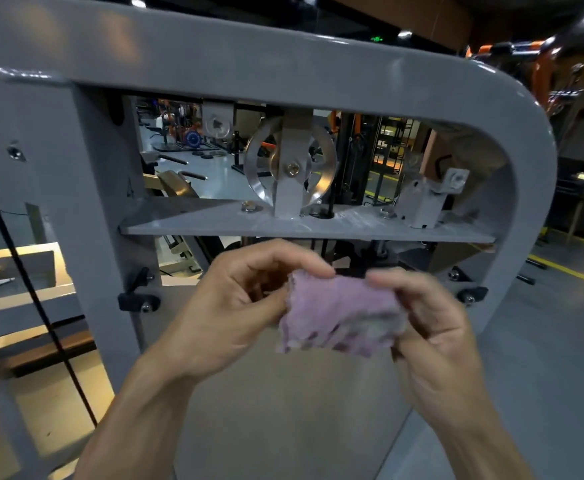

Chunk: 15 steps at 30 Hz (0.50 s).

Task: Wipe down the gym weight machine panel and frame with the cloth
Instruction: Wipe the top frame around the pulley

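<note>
A folded purple cloth [339, 313] is held between both hands in front of the grey weight machine frame [283, 71]. My left hand [235, 306] pinches the cloth's left edge with thumb and fingers. My right hand [432, 327] grips its right side, fingers curled over the top. The cloth hangs just below the frame's horizontal grey shelf [304, 225], apart from it. Below the hands lies the machine's flat beige-grey panel [283, 410], partly hidden by my forearms.
A silver pulley wheel [290, 168] stands on the shelf inside the frame opening, with a grey bracket [425, 202] to its right. A black cable [41, 306] runs diagonally at the left. Black clips [138, 299] sit on the frame posts. Other gym equipment and yellow floor lines lie behind.
</note>
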{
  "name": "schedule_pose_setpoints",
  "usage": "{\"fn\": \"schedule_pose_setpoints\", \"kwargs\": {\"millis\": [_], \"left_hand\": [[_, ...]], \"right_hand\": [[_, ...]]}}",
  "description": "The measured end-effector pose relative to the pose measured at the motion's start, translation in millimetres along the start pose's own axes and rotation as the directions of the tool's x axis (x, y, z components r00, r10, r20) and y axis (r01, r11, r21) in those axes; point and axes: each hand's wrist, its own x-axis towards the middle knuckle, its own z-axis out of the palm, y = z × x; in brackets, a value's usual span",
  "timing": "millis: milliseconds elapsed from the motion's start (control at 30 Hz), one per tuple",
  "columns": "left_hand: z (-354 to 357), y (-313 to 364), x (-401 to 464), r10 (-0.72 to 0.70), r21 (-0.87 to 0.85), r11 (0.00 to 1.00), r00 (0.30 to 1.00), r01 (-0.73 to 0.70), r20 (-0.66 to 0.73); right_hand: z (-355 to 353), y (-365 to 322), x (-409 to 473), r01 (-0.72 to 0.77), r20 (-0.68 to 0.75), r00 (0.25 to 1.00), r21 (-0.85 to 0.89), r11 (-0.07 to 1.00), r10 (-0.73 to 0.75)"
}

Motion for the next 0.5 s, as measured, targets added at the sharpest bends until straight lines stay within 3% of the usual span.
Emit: {"fn": "schedule_pose_setpoints", "kwargs": {"millis": [300,400,500], "left_hand": [[-5,-7,1,-0.043,0.059,0.997,0.999,0.043,0.007],[-4,-8,-1,-0.043,0.092,0.995,0.998,0.040,0.038],[1,-12,-2,-0.013,0.154,0.988,1.000,0.011,0.018]], "right_hand": [[-4,11,-4,-0.100,0.007,0.995,-0.022,0.995,0.100],[-5,12,-6,-0.262,-0.036,0.964,0.043,0.964,0.264],[0,15,-11,-0.434,0.050,0.901,0.083,0.897,0.431]]}}
